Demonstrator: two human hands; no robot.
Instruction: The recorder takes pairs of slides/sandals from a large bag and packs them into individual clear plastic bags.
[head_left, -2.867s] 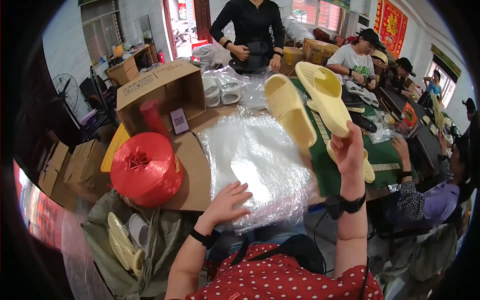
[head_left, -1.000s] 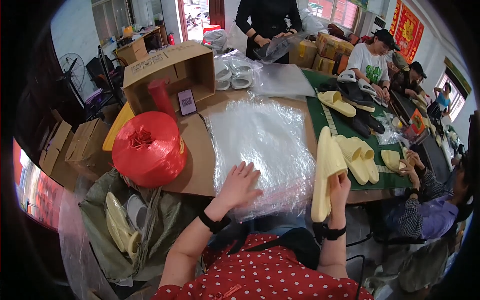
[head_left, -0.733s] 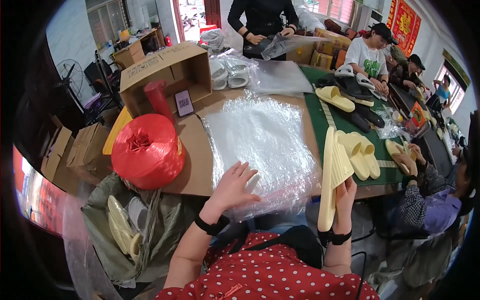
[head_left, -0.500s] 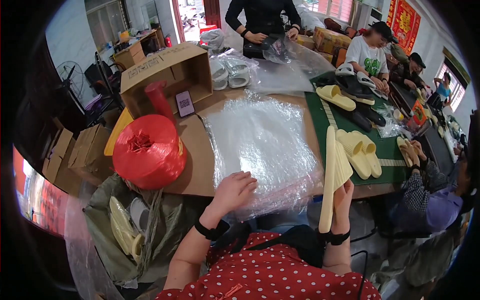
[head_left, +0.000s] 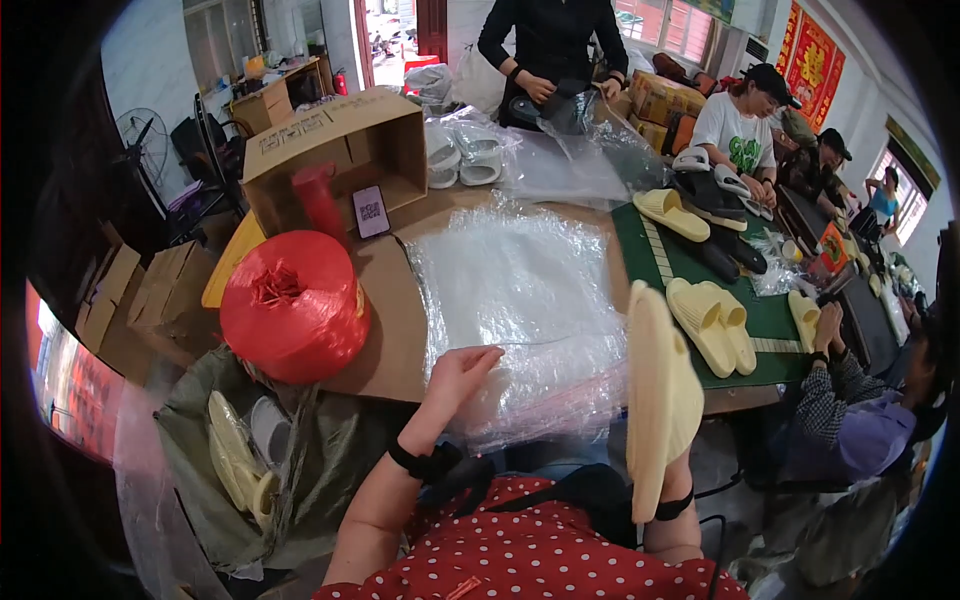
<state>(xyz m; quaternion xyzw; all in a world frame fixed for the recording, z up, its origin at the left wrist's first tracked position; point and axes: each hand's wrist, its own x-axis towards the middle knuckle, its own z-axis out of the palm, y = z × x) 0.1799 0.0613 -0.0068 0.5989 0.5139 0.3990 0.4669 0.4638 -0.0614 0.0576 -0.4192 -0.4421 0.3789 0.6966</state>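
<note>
Over the near edge of a stack of clear plastic bags (head_left: 515,270), my left hand (head_left: 460,383) pinches with thumb and fingertips together at the top bag, whose edge shows as a thin line beside the fingers. A pale yellow slipper (head_left: 652,400) stands on end at the right, its sole side turned toward the stack. My right hand (head_left: 680,468) grips it from behind, with the fingers mostly hidden by it; whether a second slipper is with it I cannot tell. A matching pair of yellow slippers (head_left: 712,325) lies on the green mat just beyond.
A big red twine roll (head_left: 295,305) and an open cardboard box (head_left: 335,150) stand at the left, with a phone-sized code card (head_left: 370,212) between. Below hangs a green sack (head_left: 320,480) with slippers inside. Co-workers handle footwear across the table and along the right side.
My left hand has gone from lying flat on the bags to a pinch at the top one. The yellow slipper in my right hand has turned and come slightly lower and nearer.
</note>
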